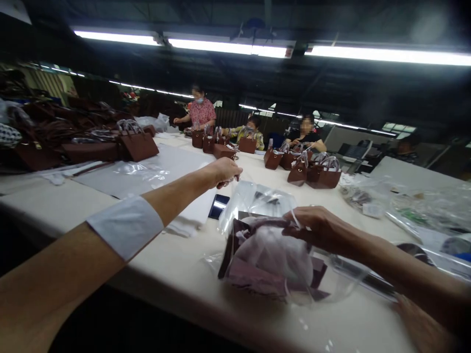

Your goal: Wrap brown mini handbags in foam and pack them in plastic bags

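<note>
A dark purple handbag (265,274) stuffed with pale paper lies on the cream table (73,206), partly inside a clear plastic bag (253,196). My right hand (316,226) is closed on the top of the handbag and the plastic there. My left hand (222,171) reaches forward with its fingers pinched on the far edge of the clear plastic bag, lifting it. A white band wraps my left forearm.
A black phone (218,206) lies beside folded white cloth (191,218). Several brown handbags (320,174) stand further along the table, more are piled at the left (91,147). Three other people sit at the far end. Plastic bags clutter the right side (423,211).
</note>
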The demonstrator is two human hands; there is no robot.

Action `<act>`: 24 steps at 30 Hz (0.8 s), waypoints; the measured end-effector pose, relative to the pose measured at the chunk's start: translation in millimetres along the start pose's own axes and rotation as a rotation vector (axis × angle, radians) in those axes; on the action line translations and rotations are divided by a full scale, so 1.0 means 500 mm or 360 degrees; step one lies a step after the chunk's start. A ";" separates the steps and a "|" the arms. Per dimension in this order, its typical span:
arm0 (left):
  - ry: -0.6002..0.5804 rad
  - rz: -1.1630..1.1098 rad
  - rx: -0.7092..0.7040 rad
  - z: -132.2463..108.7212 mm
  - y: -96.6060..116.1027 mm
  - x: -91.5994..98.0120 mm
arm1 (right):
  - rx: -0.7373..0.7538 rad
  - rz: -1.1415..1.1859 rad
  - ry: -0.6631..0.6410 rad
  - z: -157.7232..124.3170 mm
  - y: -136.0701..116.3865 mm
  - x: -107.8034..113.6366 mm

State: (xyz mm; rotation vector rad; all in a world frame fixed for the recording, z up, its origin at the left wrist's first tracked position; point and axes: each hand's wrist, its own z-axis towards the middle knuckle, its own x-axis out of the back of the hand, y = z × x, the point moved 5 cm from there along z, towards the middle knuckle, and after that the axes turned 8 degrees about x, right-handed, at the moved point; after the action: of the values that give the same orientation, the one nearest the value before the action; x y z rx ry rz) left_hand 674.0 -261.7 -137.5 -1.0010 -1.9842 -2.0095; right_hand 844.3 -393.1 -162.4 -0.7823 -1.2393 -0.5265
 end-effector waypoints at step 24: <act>0.0246 0.0737 -0.1448 -0.224 0.088 -0.042 | -0.0429 -0.0512 0.0347 -0.016 0.051 0.106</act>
State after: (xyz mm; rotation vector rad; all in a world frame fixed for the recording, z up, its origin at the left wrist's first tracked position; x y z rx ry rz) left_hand 674.5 -378.2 -101.6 -1.2252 -0.5984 -2.5715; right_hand 881.7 -379.9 -118.4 -0.7296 -1.1076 -1.0310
